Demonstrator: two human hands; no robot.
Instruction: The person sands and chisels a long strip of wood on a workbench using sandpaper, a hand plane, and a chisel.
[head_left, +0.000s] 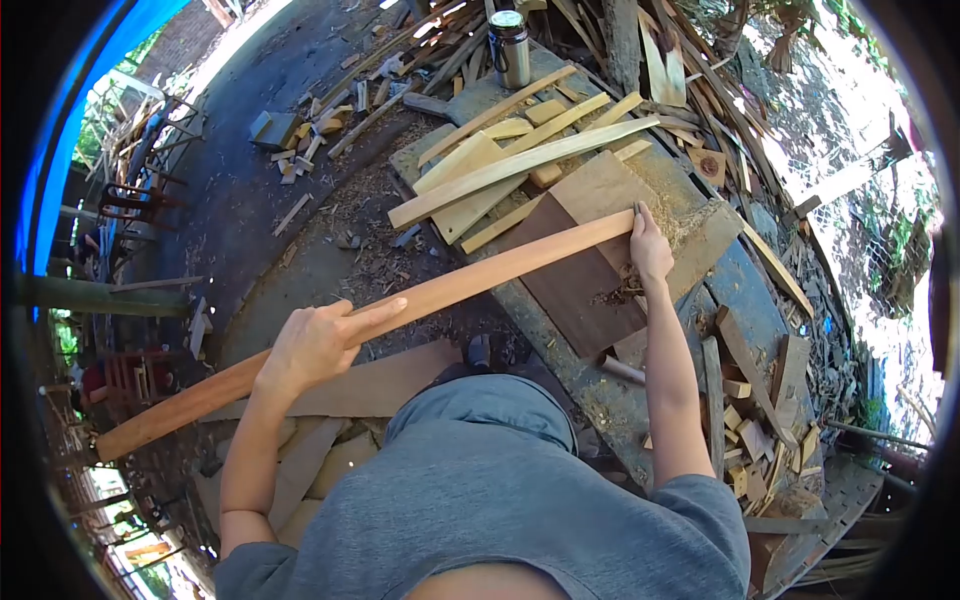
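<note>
A long reddish-brown wooden board [500, 270] runs slantwise across the view, from the lower left up to the workbench. My left hand [318, 343] grips it left of the middle, with a finger stretched along its face. At the board's right end my right hand [650, 246] holds the tip, the thumb or fingers at the end edge. Beneath that end, a dark brown flat panel [570, 275] and a lighter flat panel [605, 190] lie on the workbench [625, 430]. Several pale wood strips [520, 172] rest beyond the board.
A metal flask [510, 50] stands at the bench's far end. Short offcuts [750, 440] are piled at the right, near dark wooden bars [745, 365]. More scraps [300, 145] and a greenish block [274, 130] lie on the ground at the upper left.
</note>
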